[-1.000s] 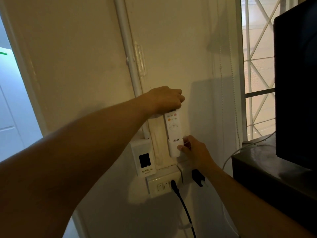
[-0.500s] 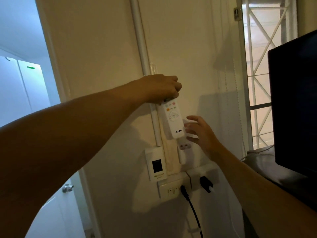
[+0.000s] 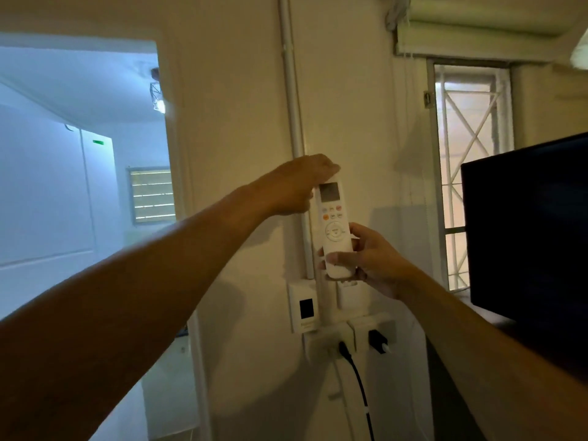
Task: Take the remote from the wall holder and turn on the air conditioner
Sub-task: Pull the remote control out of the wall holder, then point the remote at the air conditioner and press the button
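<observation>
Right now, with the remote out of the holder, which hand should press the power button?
Right. The right hand wraps the remote's lower end, thumb across its front below the buttons, so it probably only has to slide up. The left hand merely pinches the top edge beside the display.

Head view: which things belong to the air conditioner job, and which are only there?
For the job: remote, wall holder, left hand, right hand.

Only there: television, wall sockets, black cable, window, doorway.
</observation>
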Demonstrator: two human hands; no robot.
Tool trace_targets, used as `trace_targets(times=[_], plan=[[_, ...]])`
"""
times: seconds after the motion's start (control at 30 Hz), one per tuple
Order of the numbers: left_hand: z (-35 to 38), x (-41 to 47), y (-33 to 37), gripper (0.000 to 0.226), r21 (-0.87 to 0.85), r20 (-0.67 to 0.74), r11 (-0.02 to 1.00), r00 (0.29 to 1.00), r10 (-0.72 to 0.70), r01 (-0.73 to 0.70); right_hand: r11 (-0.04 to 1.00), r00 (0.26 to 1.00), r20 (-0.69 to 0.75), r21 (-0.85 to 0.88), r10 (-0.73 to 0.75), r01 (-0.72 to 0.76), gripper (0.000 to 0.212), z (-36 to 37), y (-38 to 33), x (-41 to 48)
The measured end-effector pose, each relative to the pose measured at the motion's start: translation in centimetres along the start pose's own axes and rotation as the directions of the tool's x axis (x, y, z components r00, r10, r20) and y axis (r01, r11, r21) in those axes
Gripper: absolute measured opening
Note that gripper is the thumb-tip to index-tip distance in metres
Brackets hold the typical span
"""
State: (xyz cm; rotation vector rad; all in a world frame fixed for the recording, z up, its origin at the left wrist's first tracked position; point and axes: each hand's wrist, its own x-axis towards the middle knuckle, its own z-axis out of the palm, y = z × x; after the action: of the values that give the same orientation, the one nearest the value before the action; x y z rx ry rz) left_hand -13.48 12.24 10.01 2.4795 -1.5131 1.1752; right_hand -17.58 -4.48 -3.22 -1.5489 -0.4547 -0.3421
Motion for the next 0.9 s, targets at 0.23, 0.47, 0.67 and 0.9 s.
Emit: trace_targets(times=[0.23, 0.47, 0.67, 0.9], plan=[[0.2, -6.5, 7.0, 0.038, -0.934, 0.145, 0.21, 0.843, -0.518, 0.289, 0.998, 1.0, 0.015, 0.058, -0.024, 0.023, 0.051, 2.5, -3.7, -5.2], [-3.3, -9.3, 14.6, 0.034, -0.939, 0.054, 0.232, 0.775, -0.63, 0.255, 0.991, 0.991, 0.124, 0.127, -0.057, 0.041, 0.049, 3.4, -6.9, -10.8], [-8.8, -10.1, 21.4, 0.026, -0.937, -0.037, 0.284, 0.749, -0.662, 0.204, 0.981, 0.978, 0.162, 0.163, -0.13, 0.104, 0.04, 3.5, -11.9, -17.6], [-15.8, -10.4, 29.7, 0.03, -0.92, -0.064, 0.317, 0.712, -0.699, 0.229, 0.973, 0.974, 0.142, 0.174, -0.178, 0.152, 0.039, 3.1, -18.7, -25.7]])
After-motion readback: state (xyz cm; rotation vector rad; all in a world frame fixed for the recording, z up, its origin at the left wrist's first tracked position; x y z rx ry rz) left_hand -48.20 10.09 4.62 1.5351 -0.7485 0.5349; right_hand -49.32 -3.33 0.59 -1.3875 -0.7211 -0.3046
